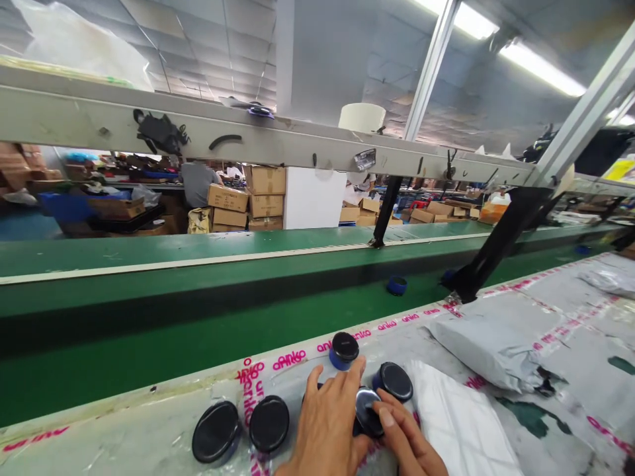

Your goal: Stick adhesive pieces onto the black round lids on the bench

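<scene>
From here, the right hand (pixel 409 439) has its fingers bunched narrow against a round tub (pixel 368 411) with a smooth, glossy black top; whether they pinch it I can't tell. The left hand (pixel 327 423) lies beside it, fingers loosely spread, partly covering another dark round piece. Near the hands stand a blue-sided tub (pixel 344 350) and a second tub (pixel 393 381), both black-topped; two dark discs (pixel 241 428) sit to the left. None shows its inside. A soft, creased white cloth (pixel 461 423) lies on the bench (pixel 124 439), under wrinkled plastic and pink-lettered tape. Beyond, a small blue tub (pixel 397 285) rests on the smooth green belt (pixel 198 330), with stacked cardboard boxes (pixel 266 192) farther off.
</scene>
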A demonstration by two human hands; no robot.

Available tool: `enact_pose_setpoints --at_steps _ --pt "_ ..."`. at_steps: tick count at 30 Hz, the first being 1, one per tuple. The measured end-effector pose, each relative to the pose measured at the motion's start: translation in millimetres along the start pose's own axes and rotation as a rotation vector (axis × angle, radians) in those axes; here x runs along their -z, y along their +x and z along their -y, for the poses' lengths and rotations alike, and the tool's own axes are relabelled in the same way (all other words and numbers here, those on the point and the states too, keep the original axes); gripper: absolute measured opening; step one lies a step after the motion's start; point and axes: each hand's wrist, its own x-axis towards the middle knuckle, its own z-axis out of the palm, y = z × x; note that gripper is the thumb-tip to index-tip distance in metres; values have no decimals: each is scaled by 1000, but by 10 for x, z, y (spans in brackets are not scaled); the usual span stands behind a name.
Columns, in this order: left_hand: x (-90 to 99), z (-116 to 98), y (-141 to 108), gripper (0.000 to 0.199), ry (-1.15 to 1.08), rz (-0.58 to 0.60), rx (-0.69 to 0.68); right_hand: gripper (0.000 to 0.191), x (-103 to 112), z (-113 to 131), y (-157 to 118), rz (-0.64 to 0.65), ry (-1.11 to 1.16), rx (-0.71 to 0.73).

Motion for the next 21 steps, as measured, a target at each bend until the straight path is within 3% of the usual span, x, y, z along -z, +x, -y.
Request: enact_pose_setpoints --at_steps 21 --pt "-111 40 -15 106 31 -24 -44 48 -44 148 -41 -43 -85 95"
